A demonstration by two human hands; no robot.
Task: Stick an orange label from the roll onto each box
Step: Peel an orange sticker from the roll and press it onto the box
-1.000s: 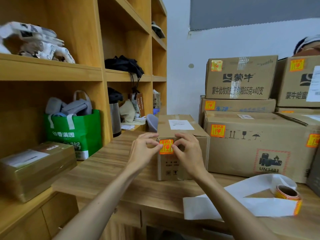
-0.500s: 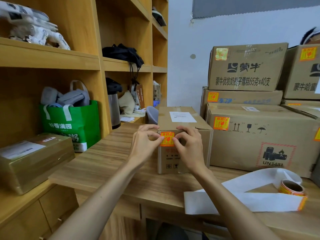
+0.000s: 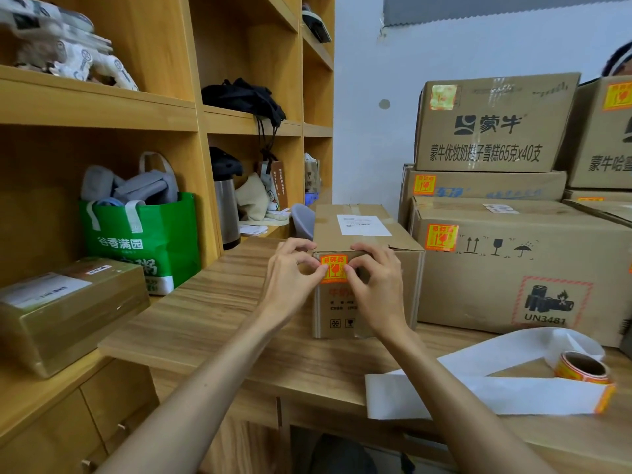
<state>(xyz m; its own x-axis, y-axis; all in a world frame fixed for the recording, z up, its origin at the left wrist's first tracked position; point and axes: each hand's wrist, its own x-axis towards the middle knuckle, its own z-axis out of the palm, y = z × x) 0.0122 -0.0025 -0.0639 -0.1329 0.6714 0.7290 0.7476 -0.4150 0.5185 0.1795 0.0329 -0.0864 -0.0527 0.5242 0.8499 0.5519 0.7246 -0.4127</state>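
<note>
Pressing was the step in hand, by my reading: you had the orange label (image 3: pixel 334 268) flat against the near face of the small box (image 3: pixel 412 289), just under that face's top edge. The label sat directly between your two thumbs. Your left hand (image 3: pixel 294 278) met its left edge with the thumb tip, and your right hand (image 3: pixel 376 285) met its right edge the same way. On both hands the fingers were curled, forefingers hooked at the top edge of the box above the label, so each hand pinched the label's margin against the cardboard. Neither hand was nearer; the label lay level with both thumb tips and touched both.

The label looked close to square, its print upright, its sides running straight down from your forefingers. I judged that any smoothing would run from the middle outward, toward each thumb, and then down and away from the forefingers, where the lower edge lay below your grip.

The roll (image 3: pixel 581 369) rested on the table (image 3: pixel 212 319) well off to the outer side of your right hand, nearer you than the box, with its white backing strip (image 3: pixel 478 395) trailing back toward your right forearm. That made the right hand the handier one for the next label.
</note>
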